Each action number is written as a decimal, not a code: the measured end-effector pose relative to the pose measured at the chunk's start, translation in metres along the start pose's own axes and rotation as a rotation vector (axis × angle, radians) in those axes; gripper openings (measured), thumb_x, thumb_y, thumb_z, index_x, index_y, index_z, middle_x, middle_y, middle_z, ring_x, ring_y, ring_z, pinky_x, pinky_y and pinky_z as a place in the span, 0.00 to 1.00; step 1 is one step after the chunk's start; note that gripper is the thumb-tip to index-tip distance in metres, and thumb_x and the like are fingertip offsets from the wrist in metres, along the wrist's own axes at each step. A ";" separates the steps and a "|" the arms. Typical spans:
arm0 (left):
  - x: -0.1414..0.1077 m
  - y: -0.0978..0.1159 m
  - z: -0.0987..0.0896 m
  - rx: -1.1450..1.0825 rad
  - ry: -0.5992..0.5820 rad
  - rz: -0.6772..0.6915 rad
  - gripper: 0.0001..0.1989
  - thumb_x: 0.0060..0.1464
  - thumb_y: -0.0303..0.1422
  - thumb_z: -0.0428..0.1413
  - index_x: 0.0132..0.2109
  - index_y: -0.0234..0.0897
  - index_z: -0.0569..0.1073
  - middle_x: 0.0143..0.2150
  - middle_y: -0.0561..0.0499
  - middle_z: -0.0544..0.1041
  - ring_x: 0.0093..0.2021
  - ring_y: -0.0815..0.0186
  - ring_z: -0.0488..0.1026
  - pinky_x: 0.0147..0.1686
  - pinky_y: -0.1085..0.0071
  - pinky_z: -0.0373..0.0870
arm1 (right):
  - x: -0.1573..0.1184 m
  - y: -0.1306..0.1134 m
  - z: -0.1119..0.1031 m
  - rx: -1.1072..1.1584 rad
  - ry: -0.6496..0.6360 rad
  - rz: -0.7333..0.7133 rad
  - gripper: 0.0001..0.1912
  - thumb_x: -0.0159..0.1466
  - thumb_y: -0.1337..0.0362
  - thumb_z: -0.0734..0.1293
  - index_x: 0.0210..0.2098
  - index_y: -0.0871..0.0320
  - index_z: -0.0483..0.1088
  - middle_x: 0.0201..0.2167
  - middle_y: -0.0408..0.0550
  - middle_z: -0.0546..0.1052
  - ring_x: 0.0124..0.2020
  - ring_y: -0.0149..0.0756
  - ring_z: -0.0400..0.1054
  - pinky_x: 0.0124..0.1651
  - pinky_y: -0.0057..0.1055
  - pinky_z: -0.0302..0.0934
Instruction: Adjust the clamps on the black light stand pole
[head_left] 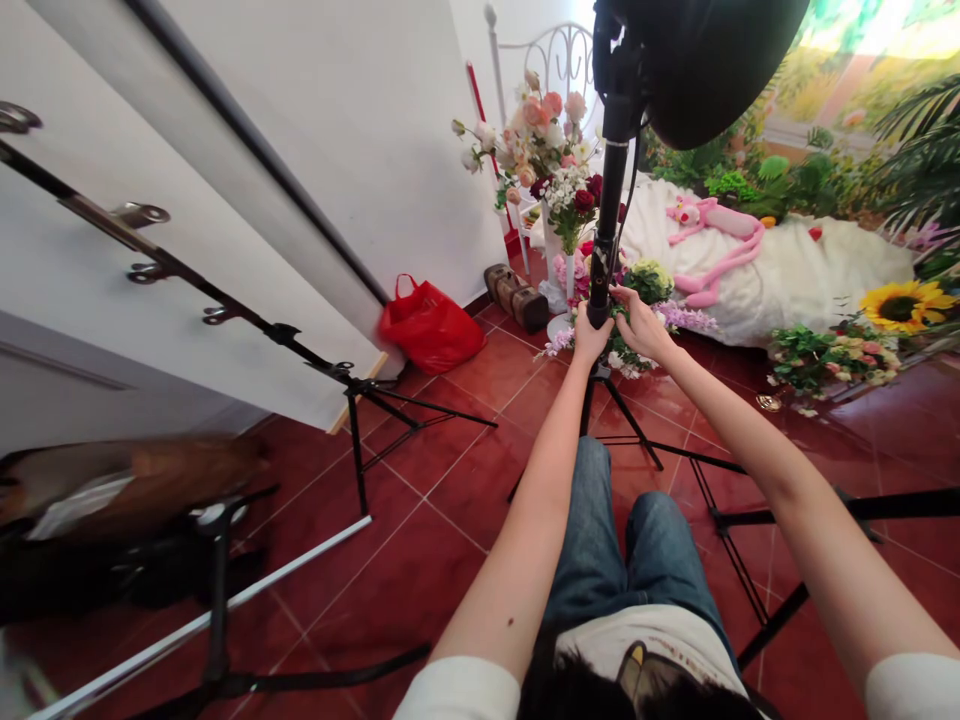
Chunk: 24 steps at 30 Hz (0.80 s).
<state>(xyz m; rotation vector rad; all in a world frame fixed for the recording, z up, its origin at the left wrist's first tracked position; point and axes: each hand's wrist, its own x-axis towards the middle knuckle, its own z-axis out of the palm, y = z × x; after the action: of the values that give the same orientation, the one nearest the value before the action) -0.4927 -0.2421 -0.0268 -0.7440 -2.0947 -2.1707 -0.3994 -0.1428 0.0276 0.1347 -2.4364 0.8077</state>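
Observation:
A black light stand (609, 200) rises upright in front of me, with a large dark lamp head (720, 70) at its top and a cable along the pole. My left hand (591, 336) is wrapped round the pole at a thick collar. From the right, my right hand (637, 325) reaches the same collar, fingers bent against its side; whatever small part lies under its fingertips is hidden. The stand's legs spread on the floor near my knees. Just behind both hands are bunches of artificial flowers (660, 280).
Left of me stand another black stand (356, 385), a red bag (431, 325) and a white pole (285, 575) on the floor. A brown case (516, 298) lies by the wall. Beyond are a white-draped bed (810, 260), a pink plush toy (724, 225) and sunflowers (906, 303). Tripod legs (780, 512) cross at right.

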 end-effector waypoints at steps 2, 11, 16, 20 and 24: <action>0.000 0.000 0.000 0.001 -0.006 -0.009 0.19 0.46 0.32 0.65 0.37 0.42 0.62 0.33 0.54 0.72 0.36 0.63 0.72 0.41 0.64 0.71 | 0.007 0.005 0.008 0.051 -0.002 0.025 0.23 0.65 0.61 0.59 0.59 0.60 0.59 0.60 0.62 0.70 0.64 0.46 0.64 0.69 0.48 0.56; -0.002 0.002 -0.002 0.030 -0.019 -0.014 0.19 0.44 0.28 0.65 0.38 0.41 0.62 0.34 0.53 0.74 0.37 0.62 0.73 0.43 0.63 0.71 | 0.041 0.011 0.016 0.226 0.130 0.327 0.08 0.64 0.68 0.58 0.42 0.55 0.64 0.41 0.50 0.76 0.47 0.41 0.71 0.61 0.43 0.61; -0.002 0.001 -0.002 0.050 -0.018 -0.013 0.18 0.44 0.27 0.64 0.39 0.41 0.63 0.35 0.53 0.74 0.38 0.62 0.73 0.44 0.63 0.71 | 0.049 0.004 0.016 0.588 0.225 0.577 0.08 0.63 0.61 0.67 0.37 0.54 0.63 0.29 0.40 0.72 0.36 0.33 0.69 0.43 0.30 0.66; -0.001 0.000 0.000 0.031 -0.021 -0.006 0.18 0.45 0.27 0.63 0.40 0.41 0.63 0.35 0.53 0.74 0.37 0.62 0.73 0.43 0.64 0.71 | 0.051 0.005 0.020 0.712 0.274 0.657 0.17 0.57 0.55 0.73 0.39 0.55 0.64 0.25 0.36 0.68 0.28 0.27 0.64 0.30 0.21 0.58; -0.001 0.000 0.000 0.014 -0.024 -0.003 0.18 0.45 0.26 0.63 0.40 0.40 0.64 0.37 0.52 0.75 0.39 0.62 0.74 0.45 0.64 0.70 | 0.054 0.013 0.027 0.753 0.343 0.740 0.19 0.55 0.59 0.74 0.40 0.56 0.63 0.26 0.35 0.68 0.22 0.23 0.58 0.23 0.21 0.49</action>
<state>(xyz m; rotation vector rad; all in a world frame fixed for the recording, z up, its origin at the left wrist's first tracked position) -0.4919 -0.2425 -0.0272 -0.7697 -2.1211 -2.1574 -0.4607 -0.1439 0.0324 -0.6082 -1.7229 1.8613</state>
